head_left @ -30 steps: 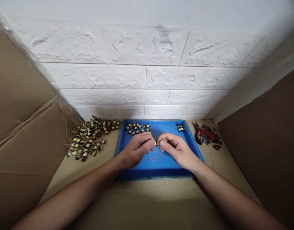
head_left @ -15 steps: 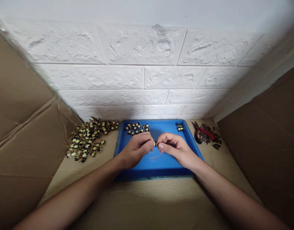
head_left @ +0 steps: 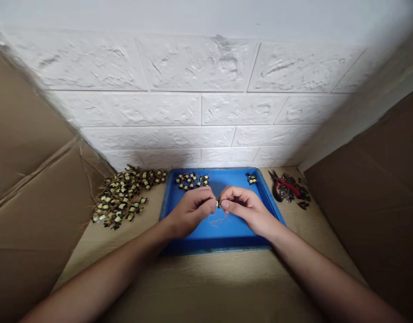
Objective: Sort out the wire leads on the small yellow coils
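Note:
Over the blue tray [head_left: 193, 246], my left hand [head_left: 196, 210] pinches one side of a small yellow-and-black coil [head_left: 218, 204], which looks like a tiny wound transformer. My right hand [head_left: 243, 207] has thumb and forefinger closed at the coil's other side, where the wire ends are; the fingertips cover most of it. Thin copper-coloured wire scraps [head_left: 215, 221] lie on the tray floor below the hands. Several similar coils [head_left: 188, 181] sit at the tray's back left, and a small group of coils [head_left: 251, 178] at its back right.
A large heap of coils [head_left: 120, 197] spreads over the table left of the tray. To the right lie red-and-black pliers [head_left: 287, 185] on a pile of small metal parts and dark pieces [head_left: 303, 205]. Cardboard panels [head_left: 28, 179] flank both sides, with a white brick-pattern wall [head_left: 172, 110] behind.
Both hands stay almost in place around the coil, with only a very slight shift of the fingers. The whole view has drifted a little.

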A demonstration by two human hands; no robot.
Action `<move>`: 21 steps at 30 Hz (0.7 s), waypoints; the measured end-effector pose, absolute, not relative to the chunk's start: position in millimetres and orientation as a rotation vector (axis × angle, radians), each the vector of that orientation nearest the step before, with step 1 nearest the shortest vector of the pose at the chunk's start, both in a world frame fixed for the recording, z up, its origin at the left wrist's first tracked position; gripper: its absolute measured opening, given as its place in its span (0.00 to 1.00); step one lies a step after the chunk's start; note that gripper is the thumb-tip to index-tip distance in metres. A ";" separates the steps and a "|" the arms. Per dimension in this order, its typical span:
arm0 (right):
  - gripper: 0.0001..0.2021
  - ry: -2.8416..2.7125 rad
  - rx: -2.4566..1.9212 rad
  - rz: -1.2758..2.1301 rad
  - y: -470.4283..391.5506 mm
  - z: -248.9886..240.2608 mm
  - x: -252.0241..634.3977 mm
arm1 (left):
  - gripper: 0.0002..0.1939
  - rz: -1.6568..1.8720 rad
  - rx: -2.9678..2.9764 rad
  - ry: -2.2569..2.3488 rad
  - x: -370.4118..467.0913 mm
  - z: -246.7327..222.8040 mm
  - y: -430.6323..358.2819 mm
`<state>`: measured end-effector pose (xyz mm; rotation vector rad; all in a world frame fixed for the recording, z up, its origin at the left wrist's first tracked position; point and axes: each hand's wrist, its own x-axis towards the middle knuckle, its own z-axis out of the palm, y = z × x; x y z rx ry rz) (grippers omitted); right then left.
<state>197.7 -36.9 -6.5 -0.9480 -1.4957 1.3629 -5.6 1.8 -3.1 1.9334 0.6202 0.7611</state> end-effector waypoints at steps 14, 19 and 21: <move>0.07 -1.602 -1.024 1.049 -41.6 -5.1 194.8 | 0.17 0.771 1.989 0.608 -5.5 -0.9 2.1; 0.07 -1.599 -1.031 1.023 -41.7 -5.6 194.9 | 0.17 0.774 2.008 0.623 -4.6 -0.4 1.5; 0.07 -1.598 -1.034 0.999 -41.7 -5.9 194.5 | 0.16 0.779 2.018 0.634 -4.2 -0.1 1.1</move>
